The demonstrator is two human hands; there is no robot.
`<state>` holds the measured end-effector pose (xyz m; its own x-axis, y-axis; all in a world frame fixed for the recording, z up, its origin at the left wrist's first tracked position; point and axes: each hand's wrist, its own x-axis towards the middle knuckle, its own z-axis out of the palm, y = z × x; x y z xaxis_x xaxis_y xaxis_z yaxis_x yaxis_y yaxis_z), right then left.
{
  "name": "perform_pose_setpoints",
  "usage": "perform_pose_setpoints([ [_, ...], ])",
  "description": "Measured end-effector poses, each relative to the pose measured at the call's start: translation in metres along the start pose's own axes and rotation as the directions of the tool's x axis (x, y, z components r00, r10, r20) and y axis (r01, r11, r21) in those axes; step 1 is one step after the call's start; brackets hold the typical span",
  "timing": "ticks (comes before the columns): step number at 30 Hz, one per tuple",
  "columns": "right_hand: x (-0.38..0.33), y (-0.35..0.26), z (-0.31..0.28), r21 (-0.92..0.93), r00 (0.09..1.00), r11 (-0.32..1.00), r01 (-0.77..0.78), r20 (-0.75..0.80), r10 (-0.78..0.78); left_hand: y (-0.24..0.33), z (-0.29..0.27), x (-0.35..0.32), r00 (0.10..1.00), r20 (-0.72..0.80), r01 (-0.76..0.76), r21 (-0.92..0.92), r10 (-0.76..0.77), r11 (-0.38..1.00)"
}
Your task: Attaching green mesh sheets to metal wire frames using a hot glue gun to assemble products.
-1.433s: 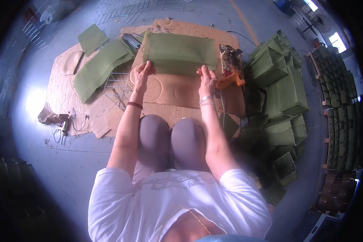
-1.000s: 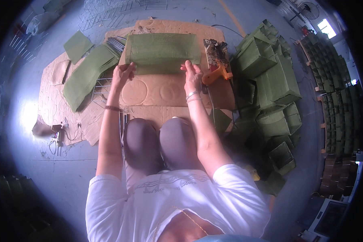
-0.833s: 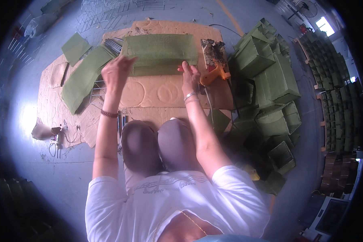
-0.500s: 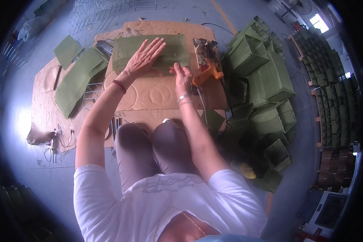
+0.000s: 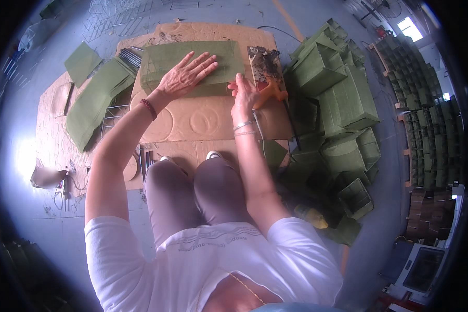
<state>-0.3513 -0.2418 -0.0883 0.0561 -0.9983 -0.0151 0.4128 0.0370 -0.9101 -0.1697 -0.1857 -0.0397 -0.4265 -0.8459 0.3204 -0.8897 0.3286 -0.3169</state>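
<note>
A green fabric sheet [image 5: 164, 60] lies over a thin frame on the cardboard-covered work surface in front of me. My left hand [image 5: 184, 77] rests flat on the sheet, open, fingers stretched toward the upper right. At the sheet's right near corner is my right hand [image 5: 245, 96], one finger pointing up and the others loosely bent beside the edge; nothing shows in its grasp. Just right of it lies an orange glue gun [image 5: 270, 93], its nozzle side partly hidden by that hand. Behind the gun sits a board smeared with dark residue [image 5: 264, 63].
Green fabric boxes [image 5: 346, 96] are heaped at the right. Cut green sheets [image 5: 96, 101] and metal wire frames [image 5: 114, 115] lie at the left. Scissors [image 5: 61, 198] rest farther left on the floor. Stacked green goods [image 5: 426, 135] stand at the far right. A cable [image 5: 260, 132] hangs near my right wrist.
My left hand has slid slightly right and down across the sheet. My right hand has shifted right, closer to the glue gun, with its finger now pointing more upward.
</note>
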Motion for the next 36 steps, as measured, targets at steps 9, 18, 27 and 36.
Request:
perform_pose_setpoints([
  [9,-0.005,0.021,-0.006,0.049,0.995,0.996,0.078,-0.062,-0.075,0.003,0.000,0.001,1.000,0.012,0.007,0.029,-0.007,1.000],
  [18,0.007,0.013,-0.037,-0.098,0.993,0.992,0.081,-0.072,-0.088,-0.004,0.002,-0.011,0.999,0.026,-0.027,0.029,0.027,0.999],
  [27,0.073,0.009,-0.093,-0.872,0.948,0.395,-0.290,-0.317,-0.003,-0.003,0.004,-0.011,0.999,0.029,-0.031,0.028,0.030,0.999],
  [36,0.101,0.012,-0.145,0.187,0.840,0.820,-0.541,0.160,0.518,0.003,-0.002,0.002,0.999,0.001,-0.036,-0.039,0.036,0.999],
])
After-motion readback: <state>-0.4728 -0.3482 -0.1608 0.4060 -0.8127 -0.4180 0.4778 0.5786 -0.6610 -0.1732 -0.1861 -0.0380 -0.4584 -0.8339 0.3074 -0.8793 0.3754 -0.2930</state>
